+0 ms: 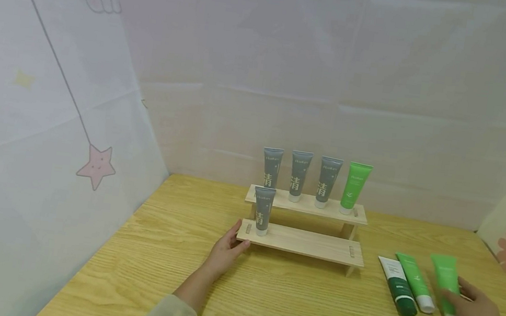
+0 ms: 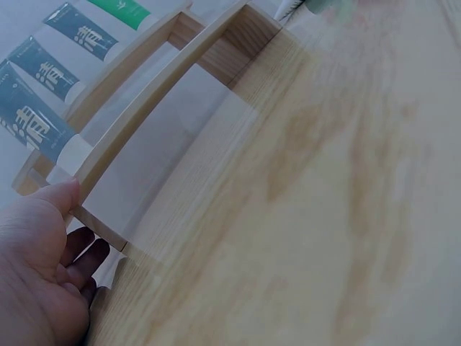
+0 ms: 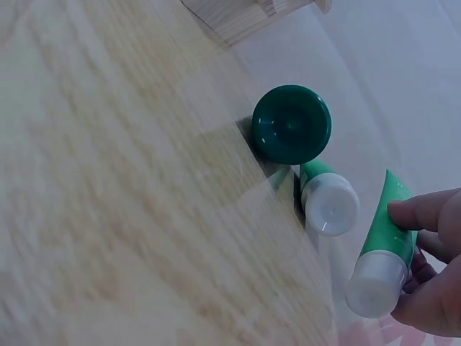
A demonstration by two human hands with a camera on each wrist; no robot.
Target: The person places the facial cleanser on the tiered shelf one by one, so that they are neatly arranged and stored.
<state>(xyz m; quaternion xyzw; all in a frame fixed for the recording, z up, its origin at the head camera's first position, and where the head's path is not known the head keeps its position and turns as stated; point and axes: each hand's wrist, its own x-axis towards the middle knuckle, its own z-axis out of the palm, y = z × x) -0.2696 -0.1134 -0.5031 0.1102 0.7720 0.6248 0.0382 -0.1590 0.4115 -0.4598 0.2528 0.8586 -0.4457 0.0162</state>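
My right hand (image 1: 476, 312) grips a bright green tube (image 1: 446, 276) with a white cap, at the right of the table. In the right wrist view thumb and fingers pinch the sides of this green tube (image 3: 389, 223). Just left of it lie another green tube (image 1: 415, 281) and a white and dark green tube (image 1: 398, 286). My left hand (image 1: 223, 252) holds the left end of the lower shelf of a two-tier wooden rack (image 1: 309, 243), thumb at the front edge. One grey tube (image 1: 262, 212) stands on its cap at that end of the lower shelf.
Along the upper shelf (image 1: 306, 204) stand three grey tubes (image 1: 298, 177) and a green tube (image 1: 355, 187) at the right end. The wooden table (image 1: 310, 312) backs onto a pale cloth (image 1: 263, 75), with more printed cloth on both sides.
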